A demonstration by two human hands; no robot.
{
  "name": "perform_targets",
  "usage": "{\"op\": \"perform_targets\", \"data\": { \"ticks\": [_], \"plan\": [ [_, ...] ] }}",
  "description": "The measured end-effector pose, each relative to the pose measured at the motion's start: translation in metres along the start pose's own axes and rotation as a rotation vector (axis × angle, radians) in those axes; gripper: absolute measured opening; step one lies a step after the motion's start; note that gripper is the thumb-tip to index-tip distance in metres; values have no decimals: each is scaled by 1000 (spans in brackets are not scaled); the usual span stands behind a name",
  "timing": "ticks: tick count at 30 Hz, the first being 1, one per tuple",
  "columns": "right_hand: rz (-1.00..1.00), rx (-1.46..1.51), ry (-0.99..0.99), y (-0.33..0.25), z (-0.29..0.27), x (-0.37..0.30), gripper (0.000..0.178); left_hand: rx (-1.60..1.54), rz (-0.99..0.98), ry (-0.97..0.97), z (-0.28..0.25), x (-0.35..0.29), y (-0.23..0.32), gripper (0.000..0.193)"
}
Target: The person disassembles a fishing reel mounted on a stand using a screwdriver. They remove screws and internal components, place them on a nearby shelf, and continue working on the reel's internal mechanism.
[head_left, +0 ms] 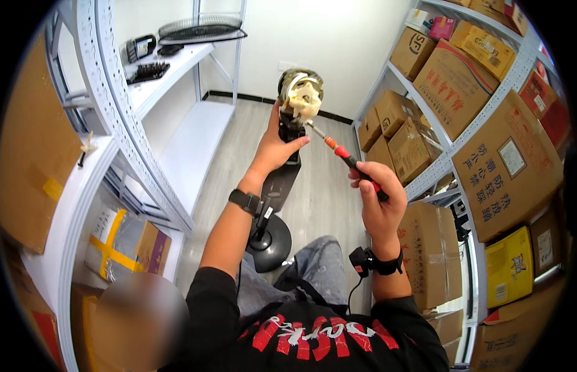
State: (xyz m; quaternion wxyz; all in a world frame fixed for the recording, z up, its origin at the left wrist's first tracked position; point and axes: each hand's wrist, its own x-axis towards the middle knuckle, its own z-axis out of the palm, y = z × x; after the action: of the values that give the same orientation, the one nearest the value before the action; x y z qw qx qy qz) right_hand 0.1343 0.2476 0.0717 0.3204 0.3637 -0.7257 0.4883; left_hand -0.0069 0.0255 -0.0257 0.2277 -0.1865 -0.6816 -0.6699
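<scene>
A stand fan with its motor [304, 99] laid bare rises in front of me, its dark column [280, 186] running down to a round black base [270, 243] on the floor. My left hand [278, 146] is wrapped round the black neck just below the motor, thumb across the near side. In my right hand [384, 197] is a screwdriver [345, 156] with a red and black handle. Its metal tip reaches the lower right side of the motor; whether it sits in a screw is too small to tell.
On the left shelf [177, 67] lie a black fan grille [202, 30] and several dark parts [147, 72]. A small bolt-like piece [84, 152] rests on the nearer left shelf. Shelving on the right holds several cardboard boxes [453, 87]. Metal uprights stand close on both sides.
</scene>
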Motion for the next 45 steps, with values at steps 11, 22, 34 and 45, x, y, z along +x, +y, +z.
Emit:
{"op": "perform_targets", "data": {
  "ticks": [11,22,34,45],
  "plan": [
    [17,-139,94,15,25,-1,24,122,72,176,30,-27,24,109],
    [34,-158,128,17,24,-6,23,257,130,226,40,-44,27,115],
    [143,-140,86,8,29,4,25,-341,-46,105,-28,19,57,70],
    [143,-532,-20,-27,28,15,24,16,166,210,-15,19,51,59]
  ]
}}
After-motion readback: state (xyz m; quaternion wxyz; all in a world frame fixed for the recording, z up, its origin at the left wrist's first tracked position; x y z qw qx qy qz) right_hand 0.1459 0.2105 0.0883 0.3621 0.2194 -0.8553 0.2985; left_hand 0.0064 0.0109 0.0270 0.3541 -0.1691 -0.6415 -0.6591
